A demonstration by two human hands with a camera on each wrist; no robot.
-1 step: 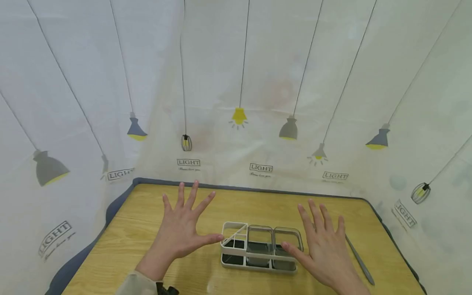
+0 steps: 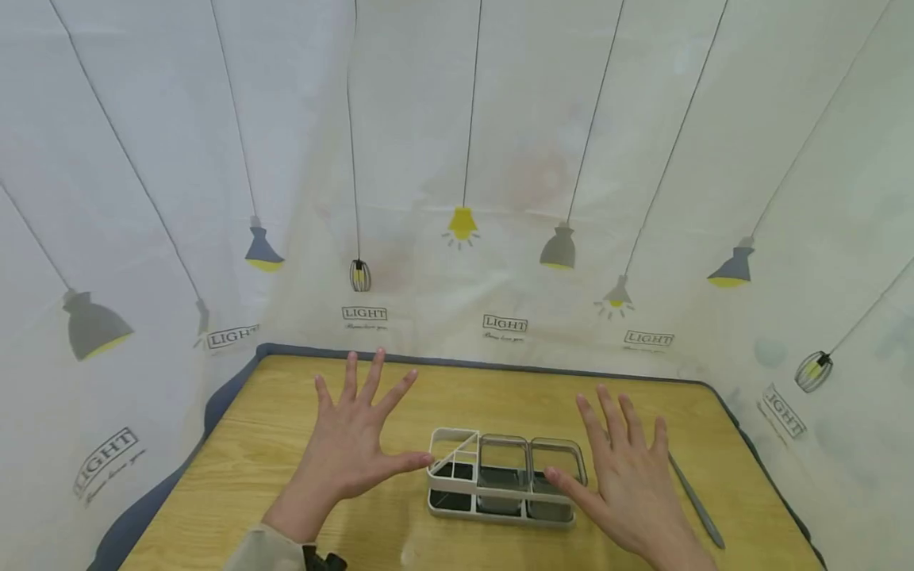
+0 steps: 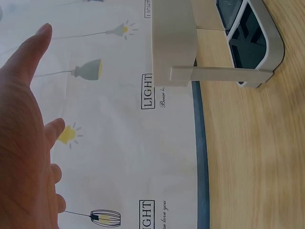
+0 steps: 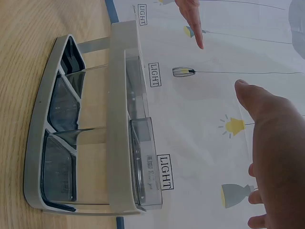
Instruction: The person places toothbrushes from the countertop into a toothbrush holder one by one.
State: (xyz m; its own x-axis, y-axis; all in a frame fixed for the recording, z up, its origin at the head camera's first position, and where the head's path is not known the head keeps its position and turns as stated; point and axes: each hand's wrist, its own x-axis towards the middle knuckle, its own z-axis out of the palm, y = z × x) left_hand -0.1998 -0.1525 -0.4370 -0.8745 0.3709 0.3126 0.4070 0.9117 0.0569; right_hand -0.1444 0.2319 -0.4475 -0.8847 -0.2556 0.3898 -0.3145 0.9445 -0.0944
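Closest to the camera, a pale fabric sleeve (image 2: 267, 551) ends at the left wrist, beside a small black plastic piece (image 2: 324, 560). The left hand (image 2: 346, 452) is wide, its fingers splayed and thumb stretched toward the organiser; the right hand (image 2: 634, 492) is likewise wide, its thumb pointing inward. Both match the earlier head view in pose and place. Between them, a white plastic organiser (image 2: 500, 493), with an upper rail above a base tray, stands on the table; its left end is divided into small compartments, and two clear rectangular plastic cups (image 2: 503, 476) fill the rest. The wrist views show both thumbs apart from it. A slim grey tool (image 2: 703, 515) lies beyond the right hand, partly hidden. These things, the yellow wood-grain table (image 2: 236, 468), its blue edging (image 2: 500, 368) and the white lamp-printed cloth (image 2: 421, 119) behind have shifted only a hair in view.
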